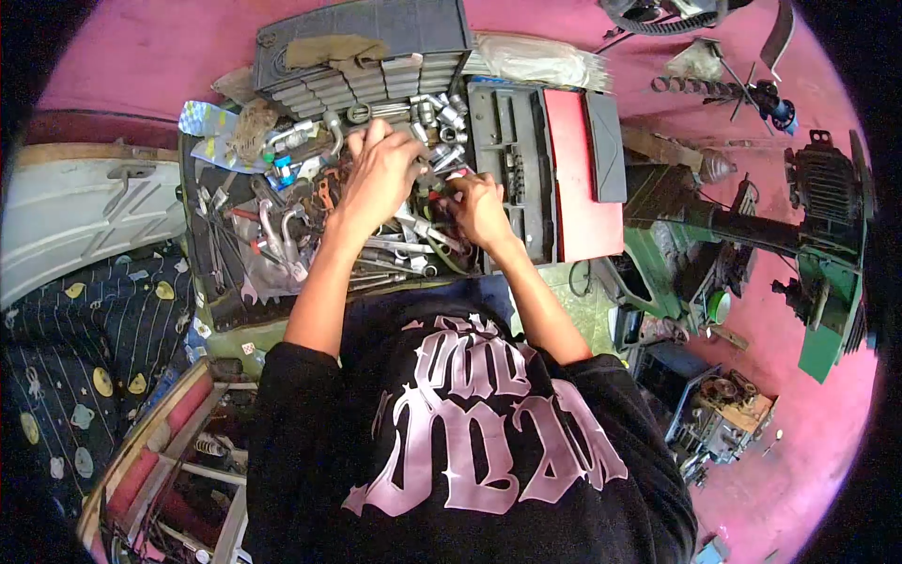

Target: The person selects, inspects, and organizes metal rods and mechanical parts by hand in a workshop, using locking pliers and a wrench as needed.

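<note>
Both hands are over a workbench (221,305) heaped with tools. My left hand (383,169) is above the middle of the pile, fingers bent downward; its fingertips are hidden among the tools. Just right of it, my right hand (477,209) has its fingers curled inward at a small dark item that I cannot make out. Silver sockets (451,117) lie beyond the hands. Wrenches (390,246) are spread nearer to me, below my left hand. An orange-handled tool (326,193) lies left of my left wrist.
A grey drawer cabinet (376,80) stands at the back. Right of my hands are an open grey tray (536,226) and a red panel (571,179). A green machine (658,235) stands farther right. At left are a white panel (94,207) and a patterned dark cloth (94,348).
</note>
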Motion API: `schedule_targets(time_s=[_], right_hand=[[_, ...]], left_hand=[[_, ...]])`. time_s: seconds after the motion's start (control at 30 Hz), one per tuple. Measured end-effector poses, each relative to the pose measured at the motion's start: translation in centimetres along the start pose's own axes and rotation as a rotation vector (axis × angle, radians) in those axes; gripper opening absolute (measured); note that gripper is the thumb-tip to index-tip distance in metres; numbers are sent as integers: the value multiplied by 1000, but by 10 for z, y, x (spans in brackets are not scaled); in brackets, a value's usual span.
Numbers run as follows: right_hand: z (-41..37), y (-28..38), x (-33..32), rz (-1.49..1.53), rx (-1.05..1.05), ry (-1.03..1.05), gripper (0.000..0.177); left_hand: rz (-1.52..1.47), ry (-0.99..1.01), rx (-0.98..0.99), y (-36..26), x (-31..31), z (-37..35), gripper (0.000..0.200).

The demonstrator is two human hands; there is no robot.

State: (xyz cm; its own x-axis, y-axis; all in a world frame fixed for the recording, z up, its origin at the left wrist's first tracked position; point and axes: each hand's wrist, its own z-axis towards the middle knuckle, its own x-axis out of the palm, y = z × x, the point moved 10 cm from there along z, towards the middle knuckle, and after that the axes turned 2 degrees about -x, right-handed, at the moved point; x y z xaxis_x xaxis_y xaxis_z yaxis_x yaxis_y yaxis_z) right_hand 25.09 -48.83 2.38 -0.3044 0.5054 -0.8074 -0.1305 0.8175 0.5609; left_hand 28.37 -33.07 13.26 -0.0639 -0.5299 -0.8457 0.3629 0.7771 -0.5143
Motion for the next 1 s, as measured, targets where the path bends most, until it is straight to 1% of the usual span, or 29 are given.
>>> schedule_targets(time_s=[0.07,0.13,0.3,0.4,0.47,0.5,0.53,0.57,0.7,0.8,0.9,1.0], right_hand=[[-3,2,-14,35,-42,-56,30],[-8,18,-35,45,-179,-126,28],[-27,30,-92,40,-225,-197,30],[-43,23,-127,43,-239,-300,28],[-52,9,-144,-14,-212,-352,30],[-58,2,-155,11,-236,-397,30],[-64,-2,-170,36,-262,-443,31],[-68,-10,-181,-8,-237,-450,32],[-85,-44,-232,-23,-195,-572,29],[-98,-76,-277,-26,-157,-724,29],[-106,-112,-314,-69,-140,-858,33],[-107,-153,-346,-101,-36,-940,35]], left_hand=[[-28,-86,5,-7,-15,-3,26],[-34,-151,13,-17,-31,-5,25],[-8,-144,-23,-43,-51,-8,21],[-9,-156,-8,-62,-51,-7,21],[-47,-161,-6,-80,-48,-2,20],[-21,-151,-3,-93,-47,3,20],[-13,-190,7,-104,-46,8,19],[-9,-226,29,-119,-45,13,18],[-6,-344,126,-179,-39,42,20],[9,-396,193,-225,-27,70,19],[-10,-411,239,-266,-11,103,20],[-14,-428,293,-306,6,138,22]])
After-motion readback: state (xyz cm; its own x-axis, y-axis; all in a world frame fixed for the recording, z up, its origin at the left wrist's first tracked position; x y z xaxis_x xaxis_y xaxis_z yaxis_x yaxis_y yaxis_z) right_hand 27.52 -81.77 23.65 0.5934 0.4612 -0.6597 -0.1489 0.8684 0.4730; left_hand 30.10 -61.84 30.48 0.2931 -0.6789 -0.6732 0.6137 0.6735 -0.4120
